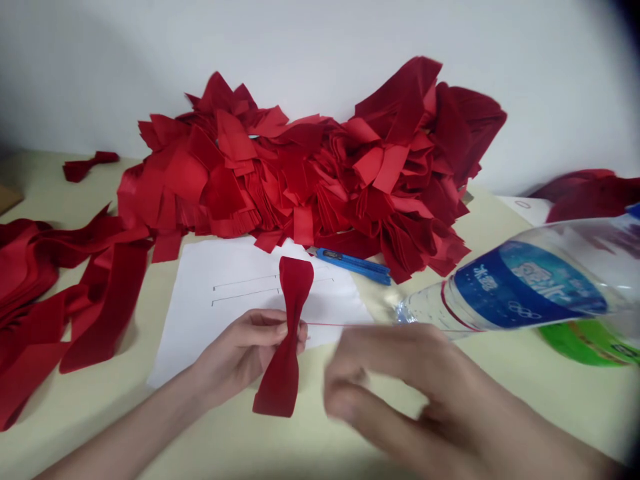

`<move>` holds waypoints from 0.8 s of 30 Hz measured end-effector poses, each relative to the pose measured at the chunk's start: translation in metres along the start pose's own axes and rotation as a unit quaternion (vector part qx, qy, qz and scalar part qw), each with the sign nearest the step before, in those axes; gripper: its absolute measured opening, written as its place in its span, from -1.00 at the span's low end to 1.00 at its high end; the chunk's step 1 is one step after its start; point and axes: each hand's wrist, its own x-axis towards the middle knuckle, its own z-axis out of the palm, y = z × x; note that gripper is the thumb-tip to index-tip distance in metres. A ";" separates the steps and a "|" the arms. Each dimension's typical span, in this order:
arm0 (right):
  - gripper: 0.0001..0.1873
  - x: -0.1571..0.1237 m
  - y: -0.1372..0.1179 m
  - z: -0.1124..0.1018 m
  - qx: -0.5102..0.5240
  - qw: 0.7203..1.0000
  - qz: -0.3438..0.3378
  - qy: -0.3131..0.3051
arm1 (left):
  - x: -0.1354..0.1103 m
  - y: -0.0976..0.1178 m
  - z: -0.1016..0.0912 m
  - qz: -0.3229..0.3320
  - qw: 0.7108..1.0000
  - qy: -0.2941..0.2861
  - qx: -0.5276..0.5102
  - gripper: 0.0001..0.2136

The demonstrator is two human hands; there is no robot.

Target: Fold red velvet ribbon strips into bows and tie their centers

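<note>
A red velvet bow (293, 333), pinched flat at its middle, stands upright in front of me. My left hand (250, 343) grips it at the narrow waist between thumb and fingers. From that waist a thin red thread (323, 325) runs right, passing at the upper edge of my right hand (390, 387) toward a plastic water bottle. My right hand is blurred, its thumb and fingers curled together just right of the bow; anything between the fingertips cannot be made out. Under the bow lies a white paper sheet (193, 340) with drawn lines.
A big heap of red ribbon pieces (300, 173) lies along the wall. A blue utility knife (353, 265) rests on the paper's far edge. Longer red strips (107, 307) lie at left, beside another bow (90, 165). The water bottle (530, 280) lies at right, by a green item (585, 343).
</note>
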 end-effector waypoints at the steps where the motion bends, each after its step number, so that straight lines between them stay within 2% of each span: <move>1: -0.85 0.005 0.001 0.005 -0.025 0.996 0.007 0.081 | 0.000 0.000 0.000 0.001 1.000 -0.001 0.005 -0.89; 2: -0.82 0.010 0.005 0.011 -0.048 0.990 0.010 0.131 | 0.000 0.000 -0.001 0.002 1.000 -0.003 0.013 -0.88; 3: -0.75 0.016 0.010 0.017 -0.052 0.989 0.027 0.136 | 0.000 0.000 -0.001 0.003 1.000 -0.004 0.021 -0.88; 4: -0.70 0.020 0.016 0.022 -0.035 0.992 0.042 0.116 | -0.001 0.000 -0.001 0.002 1.000 -0.003 0.026 -0.89; 7: -0.71 0.029 0.029 0.029 0.055 0.993 0.093 0.039 | -0.001 0.001 -0.001 -0.006 0.999 0.003 0.037 -0.88; 10: -0.88 0.032 0.033 0.026 0.117 0.988 0.105 0.012 | -0.001 0.003 0.000 -0.006 0.999 0.004 0.040 -0.87; 14: -0.78 0.033 0.037 0.019 0.135 0.986 0.098 0.000 | -0.001 0.004 0.001 -0.008 1.000 0.009 0.027 -0.89; 20: -0.81 0.035 0.047 0.010 0.114 0.985 0.129 0.012 | -0.001 0.004 0.001 -0.026 0.999 0.010 0.024 -0.90; 24: -0.85 0.036 0.052 0.008 0.141 0.981 0.129 -0.045 | -0.001 0.004 0.001 -0.020 0.999 0.016 0.025 -0.89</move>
